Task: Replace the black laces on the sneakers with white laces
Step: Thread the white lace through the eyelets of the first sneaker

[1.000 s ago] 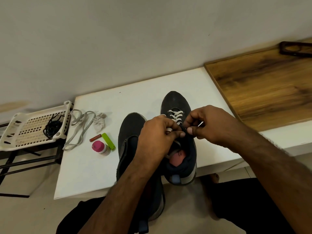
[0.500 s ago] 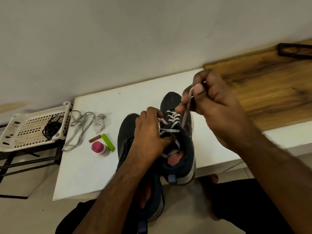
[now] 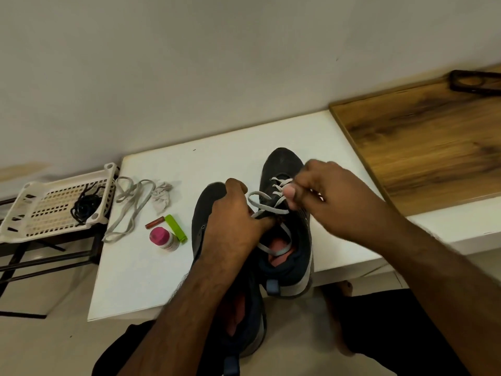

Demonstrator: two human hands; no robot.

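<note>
Two dark sneakers stand side by side on the white table. The right sneaker carries a white lace crossed through its front eyelets, with loose loops over the tongue and opening. My left hand rests on the tongue area and pinches a strand of that lace. My right hand hovers over the eyelets, fingertips pinched on the lace near its end. The left sneaker has no lace showing and is mostly hidden under my left arm. A second white lace lies loose at the table's left.
A white perforated basket on a black stand at the left holds the black laces. A crumpled tissue, a pink-capped bottle, a green clip and a small brown stick lie beside the sneakers. A wooden board sits right.
My right hand pulled the lace end up high, then came back down to the eyelets, leaving loose loops over the tongue. My left hand stayed on the sneaker.
</note>
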